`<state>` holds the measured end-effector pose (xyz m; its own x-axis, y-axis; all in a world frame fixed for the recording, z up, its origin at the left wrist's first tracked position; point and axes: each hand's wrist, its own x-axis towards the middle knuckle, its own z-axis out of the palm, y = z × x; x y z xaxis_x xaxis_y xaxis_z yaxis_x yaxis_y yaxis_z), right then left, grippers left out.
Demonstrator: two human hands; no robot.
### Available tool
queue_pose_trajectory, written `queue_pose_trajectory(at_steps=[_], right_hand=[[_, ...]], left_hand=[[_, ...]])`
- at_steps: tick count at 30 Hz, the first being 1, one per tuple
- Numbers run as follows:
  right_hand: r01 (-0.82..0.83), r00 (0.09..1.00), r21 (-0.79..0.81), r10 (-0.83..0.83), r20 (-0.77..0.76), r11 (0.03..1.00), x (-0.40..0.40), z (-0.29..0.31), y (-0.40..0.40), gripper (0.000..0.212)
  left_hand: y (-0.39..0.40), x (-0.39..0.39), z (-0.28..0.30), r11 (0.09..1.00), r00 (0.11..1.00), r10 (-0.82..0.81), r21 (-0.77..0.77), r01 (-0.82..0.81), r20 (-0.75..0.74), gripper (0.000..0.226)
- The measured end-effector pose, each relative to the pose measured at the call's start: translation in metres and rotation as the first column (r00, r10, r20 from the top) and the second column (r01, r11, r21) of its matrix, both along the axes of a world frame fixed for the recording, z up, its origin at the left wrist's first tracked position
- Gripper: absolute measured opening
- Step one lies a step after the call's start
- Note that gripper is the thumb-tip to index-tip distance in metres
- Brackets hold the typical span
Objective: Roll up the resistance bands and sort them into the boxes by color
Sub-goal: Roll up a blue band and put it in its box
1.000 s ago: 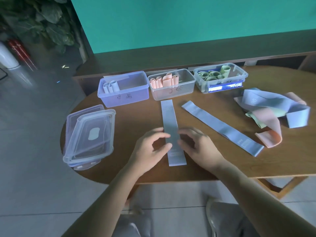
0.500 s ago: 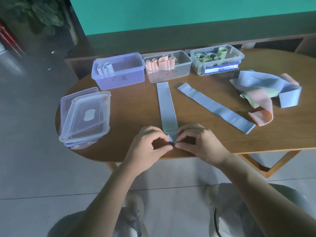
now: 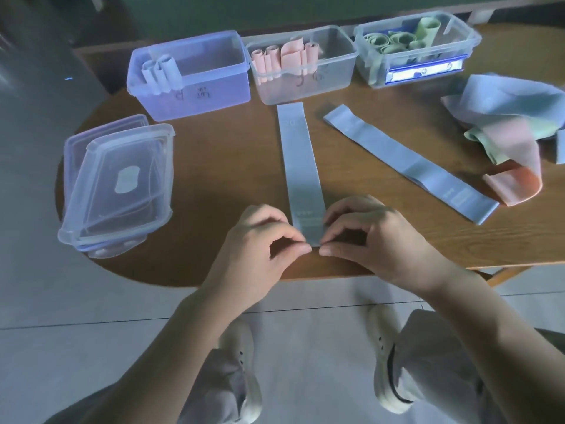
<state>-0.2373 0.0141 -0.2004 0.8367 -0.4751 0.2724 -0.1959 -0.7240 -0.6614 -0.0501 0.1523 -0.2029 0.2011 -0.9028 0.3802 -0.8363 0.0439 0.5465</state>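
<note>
A blue resistance band (image 3: 298, 160) lies flat on the wooden table (image 3: 220, 166), pointing away from me. My left hand (image 3: 260, 255) and my right hand (image 3: 376, 240) pinch its near end, which is folded over at the table's front. A second blue band (image 3: 406, 160) lies flat and slanted to the right. At the back stand three boxes: a blue box (image 3: 214, 90) with rolled blue bands, a clear box (image 3: 333, 75) with rolled pink bands, and another clear box (image 3: 458, 41) with rolled green bands.
A heap of loose blue, pink and green bands (image 3: 513, 123) lies at the right of the table. Stacked clear lids (image 3: 119, 185) sit at the left edge. My shoes (image 3: 388, 359) and the tiled floor show below the table's near edge.
Both hands slid from the band's middle down to its near end and took hold of it, folding it over. The camera tilted downward and closer.
</note>
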Motion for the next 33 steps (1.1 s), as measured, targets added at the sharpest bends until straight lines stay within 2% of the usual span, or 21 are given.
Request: queue_pose_trajectory(at_steps=[7,12,16,18,21,26,30,33], right_hand=[[0.032,0.999,0.024,-0.031,-0.015,0.999,0.0,0.0,0.001,0.008],[0.044,0.995,-0.024,-0.046,-0.088,0.999,0.002,-0.003,0.003,0.024],[0.092,0.984,0.026,-0.087,-0.159,0.995,0.004,0.001,0.003,0.013],[0.141,0.976,0.065,-0.128,-0.175,0.988,0.007,0.005,0.004,0.014],[0.202,0.965,0.099,-0.181,-0.19,0.974,0.009,0.011,0.001,0.024],[0.23,0.954,0.144,-0.194,-0.228,0.962,0.011,0.015,-0.001,0.019],[0.115,0.984,0.123,-0.096,-0.149,0.986,0.009,0.012,-0.003,0.014],[-0.008,0.994,0.02,0.01,-0.109,1.0,0.006,0.005,-0.003,0.007]], left_hand=[[-0.001,-0.003,-0.002,0.999,0.999,0.008,-0.037,-0.006,0.05,0.026],[-0.004,-0.003,0.0,0.997,0.998,0.065,0.042,-0.065,0.009,0.031],[-0.006,-0.004,0.003,0.985,0.992,0.128,0.123,-0.124,-0.023,0.031],[-0.007,-0.005,0.004,0.977,0.987,0.159,0.15,-0.151,-0.04,0.026],[-0.007,-0.007,0.005,0.975,0.983,0.177,0.149,-0.168,-0.053,0.019],[-0.007,-0.005,0.005,0.969,0.966,0.238,0.095,-0.229,-0.104,0.023],[-0.008,-0.006,0.004,0.999,0.997,0.046,-0.008,-0.046,-0.067,0.007],[-0.007,-0.004,0.0,0.999,0.999,-0.042,-0.012,0.042,0.012,0.01]])
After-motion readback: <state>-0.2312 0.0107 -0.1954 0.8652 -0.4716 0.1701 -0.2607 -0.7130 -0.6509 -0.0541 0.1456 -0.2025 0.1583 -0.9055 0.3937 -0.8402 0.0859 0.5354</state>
